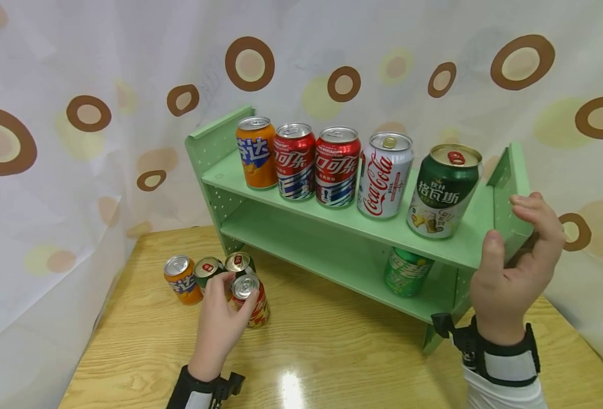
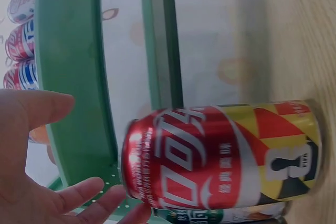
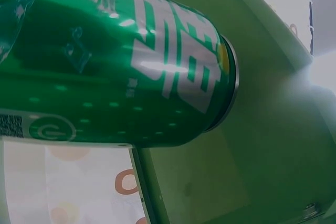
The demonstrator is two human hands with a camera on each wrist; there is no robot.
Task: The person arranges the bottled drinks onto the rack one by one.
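Red-yellow cola can (image 1: 258,313) on bench (image 1: 342,352), loosely surrounded by ungripping left hand (image 1: 222,324); right hand (image 1: 518,272) relaxed near shelf (image 1: 301,244). Dark green can (image 1: 238,262) just behind could be toppled by stray fingers.

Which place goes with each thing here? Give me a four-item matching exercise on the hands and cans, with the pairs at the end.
1. Left hand
2. Right hand
3. Bright green can
4. White can

A. At the rack's right end
B. On the lower shelf
C. Between a red can and a dark green can
D. Near the top of a red-and-yellow can on the table

Pairs: 1-D, 2-A, 3-B, 4-C
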